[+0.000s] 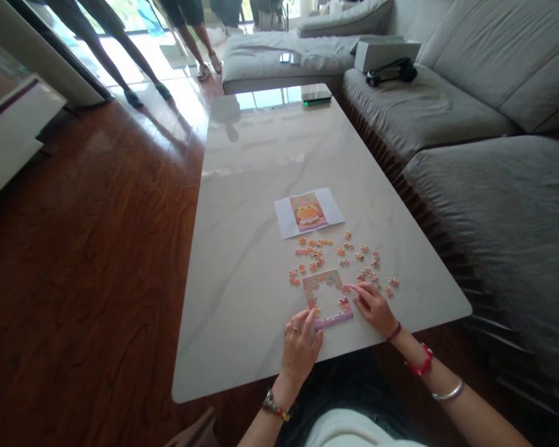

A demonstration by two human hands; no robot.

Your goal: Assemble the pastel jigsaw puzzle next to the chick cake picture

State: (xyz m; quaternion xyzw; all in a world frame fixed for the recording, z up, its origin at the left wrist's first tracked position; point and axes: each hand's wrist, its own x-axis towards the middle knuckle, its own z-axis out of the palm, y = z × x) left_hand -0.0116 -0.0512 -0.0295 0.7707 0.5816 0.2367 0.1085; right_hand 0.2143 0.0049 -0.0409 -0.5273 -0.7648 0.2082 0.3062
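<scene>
A partly joined puzzle frame point(327, 300) lies on the marble table point(242, 248) near its front edge. My left hand point(300, 347) rests flat at the frame's lower left corner, fingers stretched out. My right hand point(373, 305) lies at the frame's right side, index finger pointing onto a piece there, holding nothing that I can see. Several loose orange and pink pieces point(342, 254) are scattered just beyond the frame. A printed reference picture point(309, 212) of a yellow figure lies further back.
A grey sofa point(470, 124) runs along the table's right side, with a white box point(386, 53) and black headphones point(392, 71) on it. A dark device point(315, 95) sits at the table's far end. People's legs point(121, 56) stand on the wooden floor far left.
</scene>
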